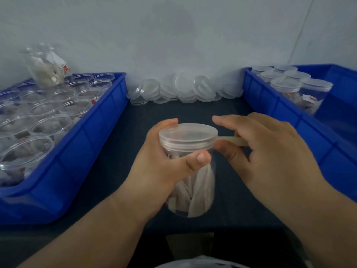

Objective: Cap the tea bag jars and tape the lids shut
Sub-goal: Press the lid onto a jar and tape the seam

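A clear plastic jar point(195, 190) with white tea bags inside is held above the dark table, tilted toward me. A translucent lid point(188, 135) sits on its mouth. My left hand point(162, 167) grips the jar just under the lid, thumb across the front. My right hand point(270, 151) is at the lid's right side and pinches a strip of pale tape point(231, 140) whose end touches the lid's rim; the index finger stretches out over the lid.
A blue bin point(92, 142) at left holds several open jars of tea bags. A blue bin point(301, 120) at right holds several capped jars. A pile of loose lids point(183, 89) lies against the back wall. One jar point(46, 68) stands atop the left bin's jars.
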Action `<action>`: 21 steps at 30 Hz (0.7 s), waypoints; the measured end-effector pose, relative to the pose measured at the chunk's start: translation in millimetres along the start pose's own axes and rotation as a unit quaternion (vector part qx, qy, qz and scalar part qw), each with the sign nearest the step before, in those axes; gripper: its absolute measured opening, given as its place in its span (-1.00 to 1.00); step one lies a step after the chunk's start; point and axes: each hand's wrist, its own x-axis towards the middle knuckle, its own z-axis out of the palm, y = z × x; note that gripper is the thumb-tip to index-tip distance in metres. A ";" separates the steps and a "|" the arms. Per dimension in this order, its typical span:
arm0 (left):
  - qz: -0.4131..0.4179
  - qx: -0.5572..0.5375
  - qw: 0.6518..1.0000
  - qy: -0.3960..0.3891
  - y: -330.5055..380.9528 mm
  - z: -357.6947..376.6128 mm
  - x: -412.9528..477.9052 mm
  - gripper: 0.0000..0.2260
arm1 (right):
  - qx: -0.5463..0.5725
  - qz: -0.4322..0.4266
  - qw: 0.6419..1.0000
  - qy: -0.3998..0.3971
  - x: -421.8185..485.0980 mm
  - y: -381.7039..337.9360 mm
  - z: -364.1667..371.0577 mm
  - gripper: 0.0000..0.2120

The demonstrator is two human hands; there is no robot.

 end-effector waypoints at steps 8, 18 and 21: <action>-0.004 0.074 0.994 0.079 -3.7 5.5 1.0 0.15 | -0.031 0.003 1.000 -0.001 -4.5 -10.5 3.9 -0.51; -0.019 0.046 0.995 0.090 1.8 -5.1 0.9 0.08 | 0.154 0.012 0.986 -0.067 3.6 9.5 -14.8 -0.59; -0.024 -0.024 0.998 0.052 3.7 -0.2 -2.3 -0.10 | 0.165 0.001 0.985 -0.048 5.8 16.8 -17.4 -0.62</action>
